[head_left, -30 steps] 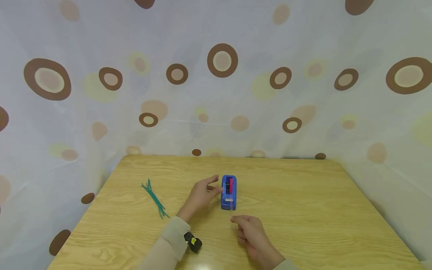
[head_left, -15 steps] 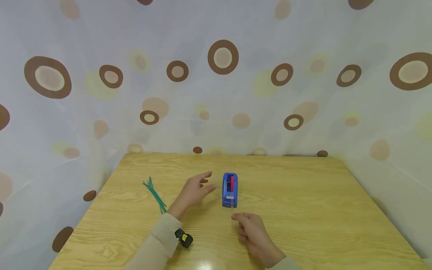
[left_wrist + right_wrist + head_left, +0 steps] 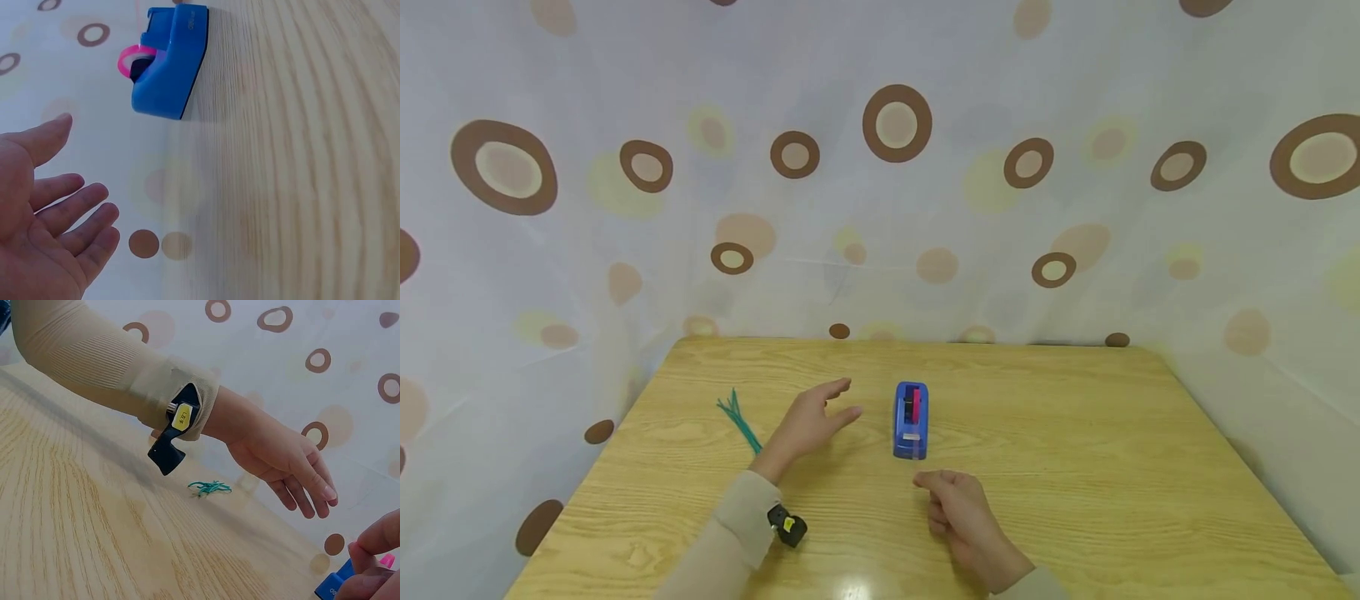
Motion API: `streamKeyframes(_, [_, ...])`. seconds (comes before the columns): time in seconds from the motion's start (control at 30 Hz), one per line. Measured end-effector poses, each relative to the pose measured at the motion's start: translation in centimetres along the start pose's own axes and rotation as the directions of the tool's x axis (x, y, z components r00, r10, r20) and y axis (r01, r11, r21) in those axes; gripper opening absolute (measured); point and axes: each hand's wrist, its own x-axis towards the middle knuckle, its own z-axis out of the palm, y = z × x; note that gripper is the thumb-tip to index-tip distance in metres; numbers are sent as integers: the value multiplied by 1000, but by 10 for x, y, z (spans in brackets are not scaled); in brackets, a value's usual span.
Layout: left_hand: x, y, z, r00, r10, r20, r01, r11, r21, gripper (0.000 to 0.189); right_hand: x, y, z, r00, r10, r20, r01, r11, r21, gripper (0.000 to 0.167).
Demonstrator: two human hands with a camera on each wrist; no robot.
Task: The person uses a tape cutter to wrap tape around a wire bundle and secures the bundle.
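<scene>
A blue tape dispenser (image 3: 911, 421) with a pink-cored roll stands mid-table. My left hand (image 3: 808, 423) is to its left, apart from it, with the fingers extended and nothing held. In the left wrist view, the palm and spread fingers of that hand show beside the dispenser (image 3: 172, 62). My right hand (image 3: 958, 508) is just in front of the dispenser, thumb and index finger pinched together, the other fingers curled. A faint clear strip of tape (image 3: 915, 452) runs from the dispenser's front toward that pinch. The right wrist view shows the pinching fingers (image 3: 381, 534) partly covering the dispenser.
A bundle of thin green twist ties (image 3: 741, 422) lies on the wooden table (image 3: 1075, 433), left of my left forearm. A black camera mount (image 3: 787, 526) sits on my left wrist. Behind the table hangs a dotted curtain (image 3: 970, 275).
My left hand has let go of the dispenser's side and moved left, now overlapping the lower end of the green ties. My right hand stays pinched in about the same place.
</scene>
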Motion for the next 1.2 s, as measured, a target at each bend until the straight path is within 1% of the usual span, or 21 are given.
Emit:
streamKeyframes(0.13, [-4, -5, -6, 1000, -5, 14, 5, 1000, -11, 62, 1, 1, 1, 1000, -2, -2, 2, 1000, 4, 18])
streamKeyframes(0.33, [-7, -14, -11, 996, 39, 77, -37, 999, -31, 60, 0, 1, 1, 1000, 2, 2, -2, 1000, -1, 19])
streamKeyframes(0.47, [-9, -17, -14, 993, 54, 106, -50, 998, -46, 60, -1, 2, 1, 1000, 12, 10, -12, 1000, 4, 20])
streamKeyframes(0.67, [-10, -21, -20, 994, 63, 95, -59, 997, -43, 58, 0, 2, 1, 1000, 7, 13, -7, 1000, 12, 15])
streamKeyframes(0.9, [-13, -30, -32, 995, 69, 74, -68, 998, -17, 55, 1, 1, 1, 1000, 14, 8, -14, 1000, 1, 17])
streamKeyframes(0.97, [-14, -33, -36, 994, 79, 77, -77, 997, -18, 53, 1, 1, 1, 1000, 16, 5, -16, 1000, 1, 17])
streamKeyframes(1.07, [-16, -38, -43, 990, 111, 89, -109, 994, -28, 49, 0, 1, 1, 1000, 10, 6, -10, 1000, 2, 18])
streamKeyframes(1.2, [-21, -45, -50, 981, 157, 117, -153, 987, -47, 47, 0, 1, 1, 1000, 0, 15, 0, 1000, 1, 18])
